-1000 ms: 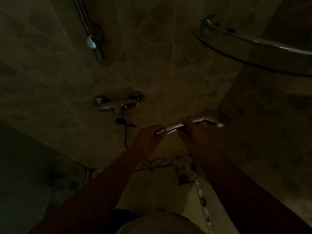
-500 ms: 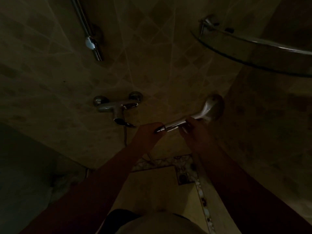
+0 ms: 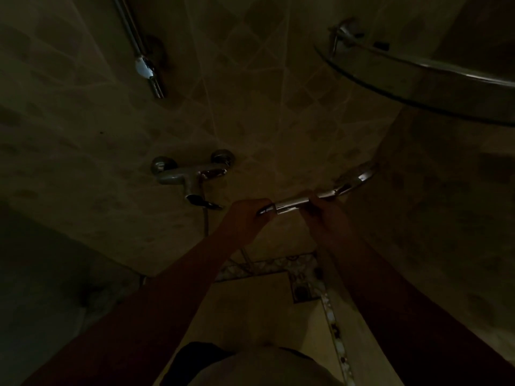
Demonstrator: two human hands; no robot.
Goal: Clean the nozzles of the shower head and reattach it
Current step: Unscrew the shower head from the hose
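Here, in very dim light, a chrome shower head [image 3: 328, 192] is held out in front of the person at about the level of the wall tap, lying nearly level with its handle end to the left and its round head end raised a little to the right, close to the corner where two tiled walls meet. The left hand [image 3: 245, 215] is curled round the handle's near tip, where the fitting sits, its fingers wrapped closed on the metal. The right hand [image 3: 320, 211] grips the handle a little further along, fingers bent round it from below with a short bright stretch of chrome showing between the two hands. The face of the head is turned away, so the nozzles cannot be seen. Just to the left of the left hand, a chrome mixer tap [image 3: 189, 176] is fixed to the tiled wall [image 3: 83, 149], and a thin hose [image 3: 206, 221] hangs down from under it. Higher on the same wall a shiny riser rail [image 3: 139, 51] runs up out of view. At the upper right, a curved glass corner shelf [image 3: 418, 76] with a metal rail juts out. Below the arms lies a pale floor [image 3: 264, 302] edged by a patterned tile border.
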